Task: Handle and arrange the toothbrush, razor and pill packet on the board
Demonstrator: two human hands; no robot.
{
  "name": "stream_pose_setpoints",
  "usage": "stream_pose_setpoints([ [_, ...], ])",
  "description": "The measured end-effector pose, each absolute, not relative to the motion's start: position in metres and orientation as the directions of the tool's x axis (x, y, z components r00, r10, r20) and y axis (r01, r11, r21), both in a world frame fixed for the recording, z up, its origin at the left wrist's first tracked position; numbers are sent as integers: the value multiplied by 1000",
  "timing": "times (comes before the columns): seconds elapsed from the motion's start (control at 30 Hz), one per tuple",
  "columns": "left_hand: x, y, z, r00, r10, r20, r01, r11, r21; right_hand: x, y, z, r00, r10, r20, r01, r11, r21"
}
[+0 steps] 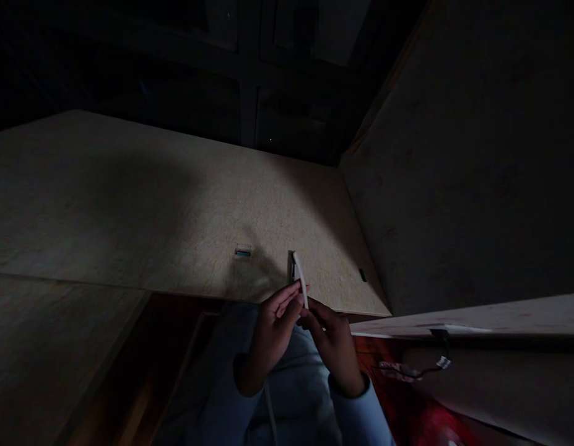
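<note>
Both of my hands meet at the front edge of the pale table. Between them, a thin white strip (301,279) stands up at a slight lean, its kind unclear in the dim light. My left hand (277,322) is closed on the strip's lower left side, thumb against it. My right hand (327,334) pinches the lower end with thumb and fingers. Just behind the strip, a small dark and pale object (292,266) partly shows, and I cannot tell whether it touches the strip. To the left lies a small clear piece with a blue-green bar (243,253).
The marbled tabletop (175,223) reaches back to a dark window (249,80). A tall panel (463,186) rises on the right. Near it rests a small black piece (363,275). A cable with a white tag (443,362) hangs below at right, above a red item (435,424).
</note>
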State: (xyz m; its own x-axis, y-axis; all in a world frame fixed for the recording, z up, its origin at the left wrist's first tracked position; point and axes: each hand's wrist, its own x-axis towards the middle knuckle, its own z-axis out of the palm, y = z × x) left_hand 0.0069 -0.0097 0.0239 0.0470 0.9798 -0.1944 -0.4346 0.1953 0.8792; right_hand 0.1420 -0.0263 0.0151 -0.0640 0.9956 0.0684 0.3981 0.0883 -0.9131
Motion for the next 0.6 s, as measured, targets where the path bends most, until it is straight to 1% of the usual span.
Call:
stream_pose_setpoints([
  [0.07,6,-8,21,56,981,-188,-428,194,883,143,-26,16,-80,997,24,352,51,-935],
  [0.17,3,-6,20,61,980,-187,-402,196,894,144,-24,12,-55,998,-8,211,3,-978],
  [0.23,-2,-4,21,39,981,-188,-372,189,909,150,-20,7,23,999,-32,129,-35,-991],
  [0.3,-7,-2,22,12,982,-191,-336,183,924,164,-14,2,128,990,-65,134,-82,-988],
  [0.37,-11,0,23,-16,980,-196,-315,182,932,188,-5,-4,235,969,-80,247,-139,-959],
  [0.43,-13,2,23,-37,980,-196,-313,175,933,215,5,-8,318,946,-57,420,-194,-886],
  [0.53,-13,4,21,-40,980,-193,-326,170,930,248,19,-13,412,910,41,645,-260,-719],
  [0.6,-12,5,19,-34,981,-193,-322,172,931,259,26,-14,430,902,52,750,-324,-577],
])
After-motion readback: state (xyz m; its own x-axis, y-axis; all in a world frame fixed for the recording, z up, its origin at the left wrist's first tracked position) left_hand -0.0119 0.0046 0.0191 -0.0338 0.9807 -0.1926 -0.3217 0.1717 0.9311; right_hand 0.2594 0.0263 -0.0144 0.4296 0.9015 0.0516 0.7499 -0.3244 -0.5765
